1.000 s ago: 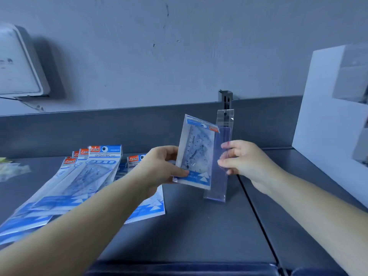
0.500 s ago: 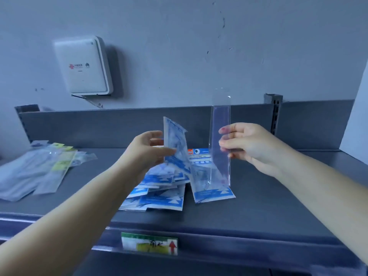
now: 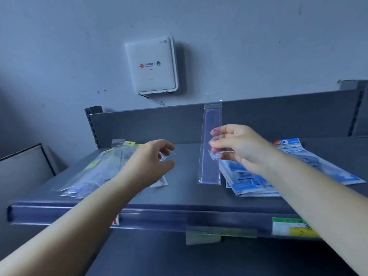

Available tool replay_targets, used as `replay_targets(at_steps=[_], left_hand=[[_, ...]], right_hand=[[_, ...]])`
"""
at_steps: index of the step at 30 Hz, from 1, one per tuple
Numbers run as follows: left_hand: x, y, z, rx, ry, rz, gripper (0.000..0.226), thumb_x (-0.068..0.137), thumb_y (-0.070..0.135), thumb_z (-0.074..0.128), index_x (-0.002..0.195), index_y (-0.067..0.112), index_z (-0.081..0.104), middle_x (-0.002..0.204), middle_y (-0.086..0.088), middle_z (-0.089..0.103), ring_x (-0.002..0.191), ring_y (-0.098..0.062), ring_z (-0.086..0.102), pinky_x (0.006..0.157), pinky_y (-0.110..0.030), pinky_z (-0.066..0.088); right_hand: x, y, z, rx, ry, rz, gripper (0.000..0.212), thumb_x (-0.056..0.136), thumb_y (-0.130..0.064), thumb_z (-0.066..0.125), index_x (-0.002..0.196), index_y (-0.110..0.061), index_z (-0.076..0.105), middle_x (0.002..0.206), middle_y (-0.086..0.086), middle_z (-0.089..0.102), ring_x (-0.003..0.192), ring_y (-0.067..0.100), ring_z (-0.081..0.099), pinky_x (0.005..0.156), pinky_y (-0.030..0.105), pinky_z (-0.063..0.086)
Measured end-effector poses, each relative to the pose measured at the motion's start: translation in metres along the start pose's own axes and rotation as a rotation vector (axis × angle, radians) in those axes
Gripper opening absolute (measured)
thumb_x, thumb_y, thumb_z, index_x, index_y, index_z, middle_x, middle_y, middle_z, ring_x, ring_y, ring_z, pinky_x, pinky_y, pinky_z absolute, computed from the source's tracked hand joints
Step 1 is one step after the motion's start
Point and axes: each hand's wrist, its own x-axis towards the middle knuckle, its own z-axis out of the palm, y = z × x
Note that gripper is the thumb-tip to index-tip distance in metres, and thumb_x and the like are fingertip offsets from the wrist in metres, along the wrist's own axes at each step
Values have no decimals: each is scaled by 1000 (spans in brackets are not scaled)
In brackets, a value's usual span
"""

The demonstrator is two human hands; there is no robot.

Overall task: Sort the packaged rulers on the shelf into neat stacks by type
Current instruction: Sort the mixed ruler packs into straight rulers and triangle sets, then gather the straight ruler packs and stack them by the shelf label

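Gone from the left hand (image 3: pixel 151 162) is the blue set-square pack; it now hovers with fingers loosely curled, empty, over the clear-sleeved rulers (image 3: pixel 103 172) at 9 o'clock. Right hand (image 3: pixel 237 146) pinches a clear straight ruler (image 3: pixel 212 144) upright at centre. Blue packs (image 3: pixel 256 184) lie at 3 o'clock on the shelf (image 3: pixel 179 194). The wall router (image 3: pixel 151 64) shows a Huawei logo.

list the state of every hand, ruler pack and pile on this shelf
right hand: fingers pinch the clear straight ruler pack
clear straight ruler pack: held upright above the shelf
left hand: fingers loosely curled over the left pile, holding nothing I can make out
clear pack pile: lying flat, loosely fanned
blue geometry set pile: lying flat, overlapping, untidy
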Motion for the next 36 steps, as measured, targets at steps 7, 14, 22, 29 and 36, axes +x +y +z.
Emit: replay_targets(at_steps=[7, 14, 22, 29, 36], left_hand=[[-27, -62, -41, 143, 34, -91, 26, 86, 20, 62, 111, 23, 59, 99, 10, 56, 88, -9, 48, 69, -18, 32], [-37, -95, -72, 190, 72, -232, 26, 86, 23, 62, 112, 25, 58, 102, 9, 57, 93, -10, 50, 79, -20, 34], [-36, -140, -99, 184, 129, -301, 23, 84, 19, 65, 107, 21, 61, 98, 6, 59, 88, -12, 52, 78, -22, 35], [-15, -190, -106, 158, -7, -297, 30, 87, 25, 63, 116, 19, 58, 109, 3, 59, 96, -16, 54, 83, -25, 39], [12, -244, -109, 172, -280, -409, 53, 91, 45, 51, 135, 18, 41, 135, -5, 50, 115, -22, 52, 93, -30, 38]], right_hand=[[23, 7, 77, 15, -86, 39, 18, 84, 6, 59, 93, -9, 56, 75, 4, 57, 59, 12, 58, 48, 18, 47], [60, 12, 129, 17, -200, 64, 27, 83, 7, 61, 105, -6, 52, 73, 4, 59, 56, 11, 58, 50, 19, 48], [89, 10, 177, 16, -250, 39, 35, 80, 9, 63, 112, 0, 51, 77, 9, 59, 60, 14, 57, 45, 15, 48], [110, 16, 197, -442, -205, 96, 73, 87, -17, 64, 143, 4, 22, 130, 22, 49, 99, 26, 63, 85, 37, 55], [104, 29, 192, -901, -76, 191, 66, 86, -36, 62, 141, -14, 34, 144, 4, 41, 128, 21, 43, 106, 34, 34]])
